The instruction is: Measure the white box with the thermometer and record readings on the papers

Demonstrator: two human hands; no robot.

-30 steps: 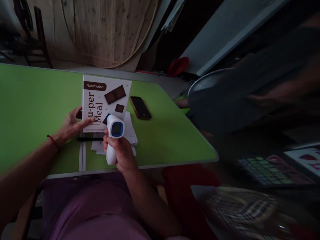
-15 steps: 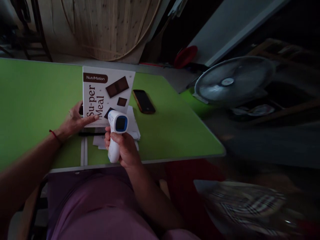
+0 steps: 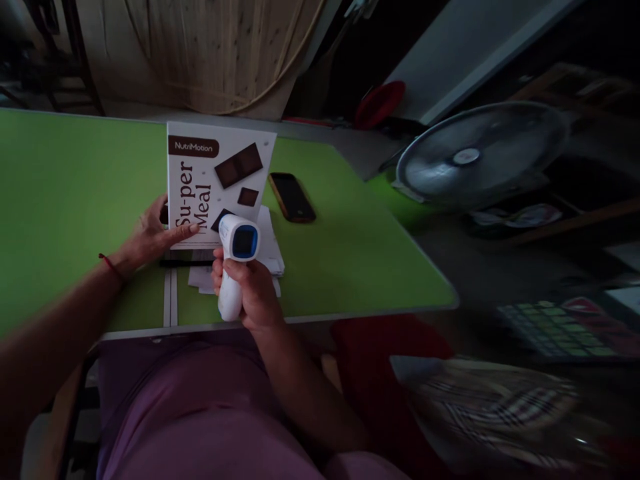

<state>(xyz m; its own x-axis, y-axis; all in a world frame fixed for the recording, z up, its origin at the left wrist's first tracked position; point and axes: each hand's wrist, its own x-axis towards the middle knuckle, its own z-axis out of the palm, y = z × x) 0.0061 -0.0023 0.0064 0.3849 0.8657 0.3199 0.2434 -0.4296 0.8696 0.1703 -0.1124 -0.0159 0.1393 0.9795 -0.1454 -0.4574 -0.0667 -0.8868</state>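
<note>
A white box (image 3: 193, 200) printed "NutriMotion Su-per Meal" stands tilted up over the green table, its printed face toward me. My left hand (image 3: 153, 237) grips its lower left side, thumb across the front and the other fingers behind, out of sight. In my right hand (image 3: 255, 290) is a white infrared thermometer (image 3: 230, 293) with a blue-rimmed dark screen, held by its handle. Its head points at the lower right of the box; I cannot tell whether they touch. White papers (image 3: 270, 247) and a thin black item (image 3: 185, 263) lie beneath.
A black smartphone in an orange-brown case (image 3: 293, 197) lies right of the box on the green table (image 3: 350, 267). Beyond the table's right end stands a large fan (image 3: 480, 157). A red seat (image 3: 395, 340) and plaid fabric (image 3: 515, 407) are at lower right.
The view has shifted slightly, so the table and fan sit a little farther right. Both hands keep their holds on the box and thermometer.
</note>
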